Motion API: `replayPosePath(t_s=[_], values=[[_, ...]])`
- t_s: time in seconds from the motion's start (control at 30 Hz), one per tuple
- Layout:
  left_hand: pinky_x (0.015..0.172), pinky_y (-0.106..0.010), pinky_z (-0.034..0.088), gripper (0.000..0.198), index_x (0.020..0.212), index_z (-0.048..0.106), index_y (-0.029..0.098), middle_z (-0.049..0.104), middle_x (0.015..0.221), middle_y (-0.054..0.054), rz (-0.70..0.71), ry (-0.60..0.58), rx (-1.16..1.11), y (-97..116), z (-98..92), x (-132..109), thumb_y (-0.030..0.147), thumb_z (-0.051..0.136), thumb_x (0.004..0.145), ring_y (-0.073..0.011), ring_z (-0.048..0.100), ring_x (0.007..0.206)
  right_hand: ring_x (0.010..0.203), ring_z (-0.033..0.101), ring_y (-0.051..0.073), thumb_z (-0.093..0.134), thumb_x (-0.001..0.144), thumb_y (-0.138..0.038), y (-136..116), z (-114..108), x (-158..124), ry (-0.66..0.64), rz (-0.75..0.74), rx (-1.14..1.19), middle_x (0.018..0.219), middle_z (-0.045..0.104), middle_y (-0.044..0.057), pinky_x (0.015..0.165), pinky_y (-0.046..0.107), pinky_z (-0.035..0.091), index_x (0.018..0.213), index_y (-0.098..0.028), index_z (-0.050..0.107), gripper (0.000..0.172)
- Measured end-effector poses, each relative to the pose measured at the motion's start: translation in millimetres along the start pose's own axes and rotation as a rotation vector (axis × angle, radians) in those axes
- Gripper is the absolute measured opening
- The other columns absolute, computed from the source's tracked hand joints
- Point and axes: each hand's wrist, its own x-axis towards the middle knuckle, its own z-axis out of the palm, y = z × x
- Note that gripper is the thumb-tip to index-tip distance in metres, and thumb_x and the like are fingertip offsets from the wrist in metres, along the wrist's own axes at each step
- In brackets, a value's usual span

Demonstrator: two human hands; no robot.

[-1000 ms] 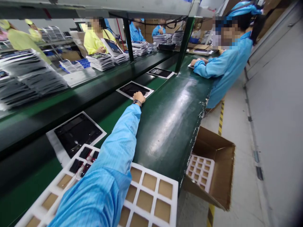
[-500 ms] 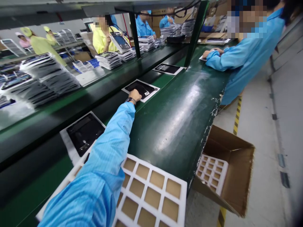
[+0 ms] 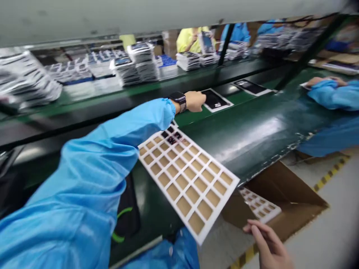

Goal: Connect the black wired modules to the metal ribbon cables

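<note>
My left hand (image 3: 195,101), with a black watch (image 3: 178,101) at the wrist, reaches forward over the green line. Its fingers are curled at the left edge of a dark flat panel (image 3: 213,100) on a white backing; the fingertips are hidden. Under that arm lies a white foam tray (image 3: 235,183) of square tan-bottomed compartments. Small dark pieces (image 3: 171,140) sit in several compartments at its far corner. At the lower right my right hand (image 3: 270,244) is open, thumb and forefinger stretched out with nothing between them, apart from the tray.
Another dark panel (image 3: 252,87) lies farther along the line. An open cardboard box (image 3: 300,201) on the right holds a similar white tray (image 3: 265,209). Stacks of panels (image 3: 140,65) line the far side. A co-worker's blue sleeves (image 3: 336,93) rest on the bench at right.
The view has swung left, so the scene sits farther right. More of the foam tray shows, and my right hand has come into view. My left hand stays near the same panel.
</note>
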Motion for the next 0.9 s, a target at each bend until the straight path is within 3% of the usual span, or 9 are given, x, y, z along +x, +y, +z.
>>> replayPosePath(t_s=[0.13,0.27,0.33,0.4,0.47,0.57,0.63,0.77,0.9], values=[[0.094,-0.033,0.053,0.019,0.102,0.082,0.020,0.080,0.099,-0.006,0.006,0.069,-0.086,-32.0,-37.6,-168.7,0.029,0.080,0.085,-0.0255,0.073,0.104,0.081,0.071,0.021,0.085,0.086,-0.046,-62.8,39.3,-31.9,-0.066,-0.148,0.164,0.086,0.077,0.005,0.078,0.031,0.059,0.101,-0.021,0.080,0.029],[0.086,-0.030,0.053,0.013,0.099,0.078,0.016,0.078,0.094,-0.004,-0.203,0.370,-0.381,-64.2,-47.4,-338.0,0.027,0.073,0.095,-0.0190,0.071,0.089,0.080,0.072,0.022,0.086,0.088,-0.035,-116.2,98.4,-75.6,-0.393,-0.336,0.214,0.087,0.076,0.005,0.076,0.035,0.058,0.101,-0.022,0.078,0.020],[0.088,-0.031,0.054,0.015,0.103,0.075,0.015,0.076,0.097,-0.004,-0.376,0.577,-0.483,-70.1,-29.8,-417.1,0.027,0.067,0.098,-0.0191,0.071,0.093,0.083,0.073,0.024,0.082,0.092,-0.034,-133.6,133.8,-93.9,-0.633,-0.469,0.120,0.091,0.078,0.005,0.078,0.037,0.059,0.103,-0.024,0.078,0.015],[0.090,-0.032,0.055,0.019,0.107,0.073,0.014,0.074,0.099,-0.003,-0.543,0.735,-0.554,-66.8,4.9,-486.9,0.028,0.061,0.102,-0.0186,0.070,0.096,0.088,0.073,0.026,0.076,0.097,-0.036,-146.7,174.9,-106.2,-0.861,-0.638,-0.026,0.097,0.079,0.007,0.082,0.040,0.059,0.108,-0.027,0.078,0.015],[0.085,-0.031,0.056,0.018,0.105,0.073,0.017,0.075,0.098,-0.003,-0.676,0.765,-0.638,-57.7,50.7,-542.4,0.031,0.063,0.100,-0.0184,0.070,0.091,0.090,0.071,0.027,0.071,0.099,-0.037,-156.9,220.9,-110.1,-0.998,-0.787,-0.138,0.102,0.078,0.008,0.082,0.042,0.058,0.115,-0.028,0.077,0.019],[0.078,-0.031,0.057,0.012,0.099,0.074,0.021,0.076,0.089,-0.002,-0.818,0.616,-0.780,-45.0,115.7,-596.0,0.030,0.068,0.093,-0.0191,0.070,0.082,0.099,0.070,0.031,0.068,0.099,-0.036,-166.6,290.8,-100.4,-1.049,-0.934,-0.231,0.106,0.076,0.010,0.086,0.045,0.057,0.123,-0.026,0.073,0.026],[0.076,-0.032,0.057,0.011,0.098,0.074,0.023,0.076,0.086,-0.001,-0.829,0.507,-0.842,-43.7,141.9,-615.5,0.031,0.069,0.092,-0.0194,0.070,0.078,0.100,0.068,0.033,0.070,0.095,-0.037,-168.4,330.8,-88.6,-1.026,-1.029,-0.322,0.108,0.074,0.012,0.089,0.049,0.056,0.128,-0.025,0.070,0.035],[0.081,-0.033,0.057,0.014,0.107,0.074,0.022,0.078,0.095,-0.002,-0.718,0.407,-0.823,-59.2,149.8,-634.0,0.028,0.069,0.095,-0.0187,0.070,0.080,0.104,0.064,0.038,0.078,0.088,-0.036,-160.8,379.8,-71.8,-0.940,-1.172,-0.534,0.110,0.070,0.014,0.094,0.054,0.053,0.134,-0.021,0.068,0.049],[0.093,-0.037,0.058,0.021,0.115,0.072,0.022,0.076,0.106,-0.005,-0.618,0.328,-0.693,-70.7,145.2,-641.4,0.019,0.070,0.094,-0.0227,0.071,0.098,0.105,0.062,0.037,0.077,0.090,-0.034,-152.2,391.9,-72.3,-0.888,-1.205,-0.619,0.109,0.068,0.013,0.096,0.053,0.052,0.124,-0.022,0.071,0.036]])
